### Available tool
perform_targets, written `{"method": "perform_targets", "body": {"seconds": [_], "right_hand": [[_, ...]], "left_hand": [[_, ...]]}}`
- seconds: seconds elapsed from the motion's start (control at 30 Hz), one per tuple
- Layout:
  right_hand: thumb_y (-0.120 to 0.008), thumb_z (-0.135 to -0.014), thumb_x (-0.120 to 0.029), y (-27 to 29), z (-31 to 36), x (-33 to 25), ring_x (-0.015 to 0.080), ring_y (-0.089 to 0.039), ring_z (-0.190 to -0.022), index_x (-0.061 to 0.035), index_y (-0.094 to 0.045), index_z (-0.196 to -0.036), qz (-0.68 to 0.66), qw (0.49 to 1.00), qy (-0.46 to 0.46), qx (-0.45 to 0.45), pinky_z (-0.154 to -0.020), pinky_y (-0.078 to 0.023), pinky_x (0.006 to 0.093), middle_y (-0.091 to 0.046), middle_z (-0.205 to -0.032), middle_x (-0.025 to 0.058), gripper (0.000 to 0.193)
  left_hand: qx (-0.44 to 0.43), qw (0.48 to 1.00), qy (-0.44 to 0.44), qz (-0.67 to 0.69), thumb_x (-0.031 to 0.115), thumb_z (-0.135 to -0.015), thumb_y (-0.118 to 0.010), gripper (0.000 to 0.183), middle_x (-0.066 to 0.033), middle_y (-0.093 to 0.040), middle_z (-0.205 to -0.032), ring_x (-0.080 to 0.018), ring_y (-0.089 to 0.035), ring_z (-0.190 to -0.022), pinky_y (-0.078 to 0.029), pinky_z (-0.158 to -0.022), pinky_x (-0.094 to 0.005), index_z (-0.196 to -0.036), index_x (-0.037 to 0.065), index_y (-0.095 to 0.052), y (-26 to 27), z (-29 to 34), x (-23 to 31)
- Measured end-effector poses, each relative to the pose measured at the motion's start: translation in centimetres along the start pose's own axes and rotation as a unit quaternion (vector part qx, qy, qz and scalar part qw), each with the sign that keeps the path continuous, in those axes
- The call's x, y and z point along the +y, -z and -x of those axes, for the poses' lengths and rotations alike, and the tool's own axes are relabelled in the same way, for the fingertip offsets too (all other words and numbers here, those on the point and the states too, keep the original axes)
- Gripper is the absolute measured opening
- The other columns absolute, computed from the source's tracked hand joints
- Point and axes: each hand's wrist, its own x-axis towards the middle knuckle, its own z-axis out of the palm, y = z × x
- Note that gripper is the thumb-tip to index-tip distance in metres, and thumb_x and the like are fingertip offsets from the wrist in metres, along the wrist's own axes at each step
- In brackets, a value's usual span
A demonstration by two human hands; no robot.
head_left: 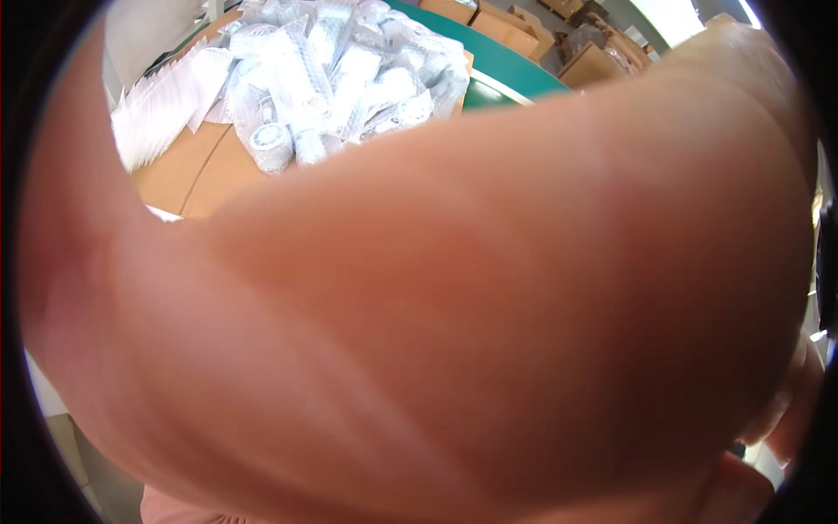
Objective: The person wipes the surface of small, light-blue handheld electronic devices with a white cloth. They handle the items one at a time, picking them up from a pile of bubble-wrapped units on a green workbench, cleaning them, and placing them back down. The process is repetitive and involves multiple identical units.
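Note:
Skin fills most of the view, blurred and very close. It looks like my left hand (419, 314), but I cannot tell for sure. One digit stands upright along the left rim, and a broad stretch of the hand runs across to the upper right. Anything it holds or touches is out of sight. Low at the right rim, some bent fingers (793, 402) show in part; I cannot tell which hand they belong to. Beyond the hand, a heap of clear bubble-wrapped packages (340, 74) lies on brown cardboard (188, 170).
Left of the heap, a fanned stack of white sheets (161, 105) rests on the cardboard. A green surface (515, 65) extends behind at the right. Open cardboard boxes (497, 28) stand farther back. Pale pink cloth (188, 511) shows at the bottom edge.

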Motion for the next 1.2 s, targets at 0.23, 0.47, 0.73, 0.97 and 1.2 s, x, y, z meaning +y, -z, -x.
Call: {"method": "perform_targets", "body": {"seconds": [0.23,0.47,0.73,0.97,1.2], "right_hand": [[-0.056,-0.094,-0.033,-0.6,0.6,-0.1,0.0235,-0.065,-0.088,-0.0082,-0.053,-0.118,-0.008,0.997,0.009,0.074,-0.072,-0.056,0.0397,-0.063,-0.103,0.0046,0.034],[-0.058,-0.093,-0.031,-0.4,0.6,-0.5,0.0223,-0.065,-0.087,-0.0093,-0.056,-0.114,-0.040,0.995,0.002,0.088,-0.074,-0.055,0.0406,-0.064,-0.099,0.0042,0.030],[-0.056,-0.088,-0.010,0.4,1.5,-2.6,0.0252,-0.059,-0.111,-0.0013,-0.046,-0.130,-0.059,0.980,0.174,0.080,-0.095,-0.050,0.0408,-0.057,-0.124,0.0108,0.044],[-0.059,-0.083,-0.003,5.8,0.9,-8.1,0.0202,-0.062,-0.099,-0.0015,-0.062,-0.109,0.378,0.879,0.217,0.192,-0.086,-0.050,0.0331,-0.065,-0.104,0.0096,0.026],[-0.063,-0.073,-0.026,15.2,-6.0,-20.7,0.0363,-0.065,-0.093,-0.0110,-0.072,-0.093,0.849,0.393,0.182,0.303,-0.084,-0.050,0.0434,-0.068,-0.100,0.0153,0.026]], "left_hand": [[-0.008,1.000,0.002,0.011,0.064,-0.091,-0.046,0.095,-0.0231,-0.044,-0.126,-0.0227,-0.054,-0.072,-0.044,-0.054,-0.0303,-0.152,0.016,0.009,-0.7,-1.8,-0.2],[0.001,0.998,-0.014,0.055,0.064,-0.090,-0.046,0.096,-0.0221,-0.045,-0.124,-0.0214,-0.053,-0.069,-0.043,-0.052,-0.0294,-0.152,0.017,0.010,-1.2,-3.3,-0.7],[0.220,0.934,-0.121,0.256,0.064,-0.090,-0.047,0.097,-0.0210,-0.047,-0.122,-0.0199,-0.052,-0.065,-0.042,-0.050,-0.0283,-0.152,0.018,0.012,1.0,2.6,-5.5],[0.546,0.785,-0.121,0.267,0.050,-0.098,-0.039,0.065,-0.0207,-0.058,-0.115,-0.0219,-0.052,-0.080,-0.046,-0.067,-0.0318,-0.144,0.004,-0.033,3.1,16.4,-12.0],[0.630,0.720,-0.155,0.247,0.042,-0.098,-0.043,0.054,-0.0195,-0.060,-0.111,-0.0229,-0.056,-0.084,-0.048,-0.069,-0.0332,-0.135,0.002,-0.043,1.4,21.9,-12.6]]}}
